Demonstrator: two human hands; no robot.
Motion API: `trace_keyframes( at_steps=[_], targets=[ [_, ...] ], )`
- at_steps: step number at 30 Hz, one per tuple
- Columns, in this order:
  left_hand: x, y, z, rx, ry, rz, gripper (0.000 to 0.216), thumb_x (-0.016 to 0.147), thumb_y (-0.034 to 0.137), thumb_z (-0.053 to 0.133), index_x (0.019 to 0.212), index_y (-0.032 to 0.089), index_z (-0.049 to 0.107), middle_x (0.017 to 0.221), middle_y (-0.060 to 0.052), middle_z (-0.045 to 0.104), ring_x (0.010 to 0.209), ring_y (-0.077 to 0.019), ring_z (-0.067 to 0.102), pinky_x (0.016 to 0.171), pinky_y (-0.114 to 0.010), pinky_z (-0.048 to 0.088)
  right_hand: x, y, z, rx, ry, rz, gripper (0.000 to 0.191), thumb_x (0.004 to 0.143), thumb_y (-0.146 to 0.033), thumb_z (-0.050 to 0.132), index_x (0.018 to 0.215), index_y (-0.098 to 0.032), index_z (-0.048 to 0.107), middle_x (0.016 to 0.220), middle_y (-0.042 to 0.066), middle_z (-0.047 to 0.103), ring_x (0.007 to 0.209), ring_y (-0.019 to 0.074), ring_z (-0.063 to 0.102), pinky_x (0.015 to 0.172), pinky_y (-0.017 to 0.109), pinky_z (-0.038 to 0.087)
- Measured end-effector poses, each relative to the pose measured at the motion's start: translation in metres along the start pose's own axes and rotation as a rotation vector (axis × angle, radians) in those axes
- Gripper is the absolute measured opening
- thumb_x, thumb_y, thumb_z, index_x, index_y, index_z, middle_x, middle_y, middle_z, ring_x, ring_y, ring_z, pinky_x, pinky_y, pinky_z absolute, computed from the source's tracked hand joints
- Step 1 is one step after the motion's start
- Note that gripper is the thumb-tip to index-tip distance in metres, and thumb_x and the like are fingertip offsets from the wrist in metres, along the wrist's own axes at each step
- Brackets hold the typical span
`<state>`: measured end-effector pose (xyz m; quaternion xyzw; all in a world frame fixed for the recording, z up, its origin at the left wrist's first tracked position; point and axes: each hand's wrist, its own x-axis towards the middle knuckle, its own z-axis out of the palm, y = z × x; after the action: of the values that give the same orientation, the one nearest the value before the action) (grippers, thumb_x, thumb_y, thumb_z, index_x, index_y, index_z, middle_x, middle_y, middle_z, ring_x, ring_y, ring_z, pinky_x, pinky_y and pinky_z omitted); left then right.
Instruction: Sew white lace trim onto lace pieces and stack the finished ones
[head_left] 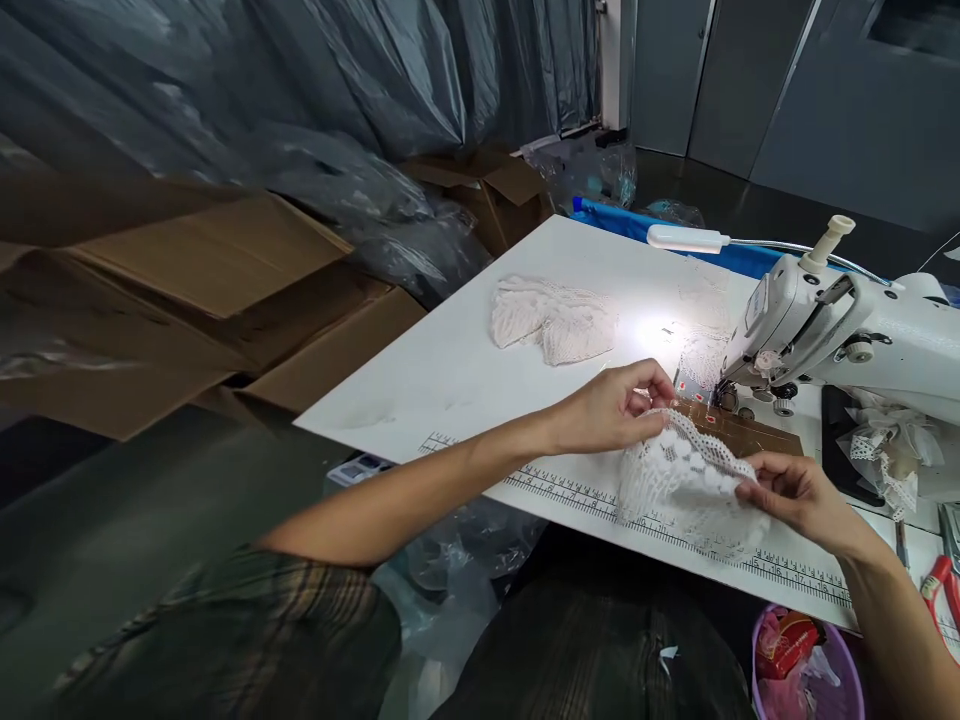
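Observation:
A white piece of lace (686,480) hangs between my two hands over the table's front edge, its scalloped border uppermost. My left hand (626,405) pinches the border's left end, just left of the sewing machine's needle area. Thumb and fingers of my right hand (795,495) grip the lace at its right end. Behind the lace, the white sewing machine (840,320) stands with a brown plate (735,430) at its foot. More lace (705,350) lies beyond the needle. A bunched pile of pale lace (555,318) rests on the table further left.
The white table (420,370) has a printed ruler (570,492) along its front edge. A lit lamp (686,238) arches over it. Scraps (896,450) and red-handled scissors (937,585) lie at right. Below stands a purple bin (847,670); cardboard boxes (217,260) are at left.

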<state>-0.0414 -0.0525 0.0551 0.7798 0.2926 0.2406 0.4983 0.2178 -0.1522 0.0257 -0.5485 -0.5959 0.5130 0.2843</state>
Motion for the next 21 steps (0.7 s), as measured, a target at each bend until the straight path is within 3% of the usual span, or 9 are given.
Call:
trace_keyframes(
  at_steps=[2, 5, 9, 14, 18, 21],
  targets=[
    [0.009, -0.013, 0.001, 0.148, 0.009, -0.019, 0.017, 0.084, 0.025, 0.055, 0.099, 0.017, 0.054, 0.069, 0.005, 0.051, 0.056, -0.0078, 0.046, 0.052, -0.02, 0.039, 0.009, 0.005, -0.01, 0.048, 0.122, 0.065, 0.049, 0.068, -0.066, 0.073, 0.074, -0.018, 0.065, 0.064, 0.0, 0.062, 0.055, 0.0112, 0.052, 0.051, 0.025, 0.041],
    [0.024, -0.033, 0.004, 0.517, -0.008, 0.094, 0.022, 0.088, 0.02, 0.05, 0.108, 0.014, 0.056, 0.082, -0.002, 0.06, 0.062, -0.0106, 0.051, 0.054, -0.022, 0.038, 0.028, 0.009, -0.022, -0.125, 0.366, 0.153, 0.048, 0.062, -0.064, 0.076, 0.073, -0.019, 0.064, 0.057, -0.003, 0.054, 0.05, 0.0094, 0.042, 0.047, 0.025, 0.032],
    [0.04, -0.054, 0.007, 0.878, 0.041, 0.338, 0.021, 0.093, 0.016, 0.045, 0.106, 0.014, 0.062, 0.109, -0.013, 0.066, 0.08, -0.017, 0.06, 0.063, -0.028, 0.043, 0.042, 0.007, -0.029, -0.349, 0.466, 0.173, 0.04, 0.067, -0.056, 0.073, 0.077, -0.019, 0.065, 0.057, -0.003, 0.055, 0.052, 0.0119, 0.044, 0.049, 0.026, 0.033],
    [0.045, -0.07, 0.011, 0.72, -0.179, 0.646, 0.022, 0.099, 0.03, 0.053, 0.111, 0.02, 0.068, 0.123, -0.009, 0.07, 0.106, -0.0207, 0.066, 0.086, -0.037, 0.048, 0.037, 0.005, -0.034, -0.449, 0.504, 0.19, 0.039, 0.067, -0.057, 0.07, 0.076, -0.02, 0.063, 0.051, -0.005, 0.046, 0.049, 0.0122, 0.041, 0.048, 0.027, 0.031],
    [0.04, -0.069, 0.012, 0.672, -0.262, 0.607, 0.02, 0.096, 0.034, 0.059, 0.105, 0.023, 0.073, 0.125, -0.007, 0.07, 0.107, -0.022, 0.067, 0.093, -0.041, 0.045, 0.03, 0.011, -0.035, -0.388, 0.52, 0.191, 0.038, 0.06, -0.052, 0.077, 0.066, -0.023, 0.053, 0.057, -0.004, 0.05, 0.053, 0.0111, 0.043, 0.051, 0.026, 0.034],
    [0.036, -0.061, 0.009, 0.588, -0.222, 0.546, 0.024, 0.093, 0.041, 0.061, 0.097, 0.022, 0.074, 0.118, -0.008, 0.073, 0.104, -0.022, 0.067, 0.098, -0.044, 0.045, 0.03, 0.012, -0.025, -0.104, 0.497, 0.117, 0.046, 0.057, -0.055, 0.08, 0.066, -0.023, 0.049, 0.059, -0.005, 0.049, 0.055, 0.0109, 0.044, 0.051, 0.027, 0.036]
  ],
)
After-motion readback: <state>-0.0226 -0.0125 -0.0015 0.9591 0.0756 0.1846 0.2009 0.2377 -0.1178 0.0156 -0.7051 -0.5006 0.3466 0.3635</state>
